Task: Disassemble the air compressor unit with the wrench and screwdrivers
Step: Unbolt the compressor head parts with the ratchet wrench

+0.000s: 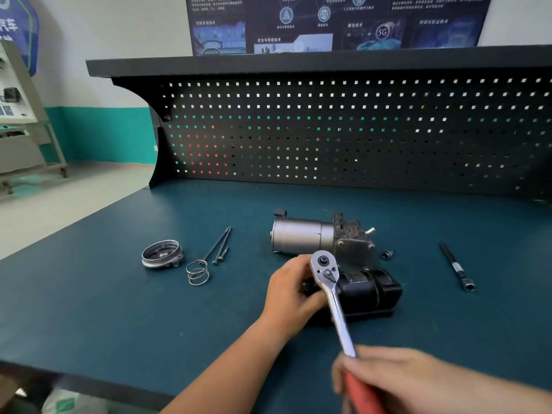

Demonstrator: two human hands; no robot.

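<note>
Centrally on the desk (119,309), the air compressor (304,239) lies with its silver cylinder pointing left. The left hand (291,289) grips its black part; the right hand (412,380) holds the ratchet wrench (336,306), head up-left.

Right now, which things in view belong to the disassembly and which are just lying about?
In the job: air compressor, gripped by the left hand; ratchet wrench, held by the right hand; removed end cap, spring, long bolts, small fitting; socket extension.
Lying about: bag below the bench edge; equipment stand; wall poster.
</note>
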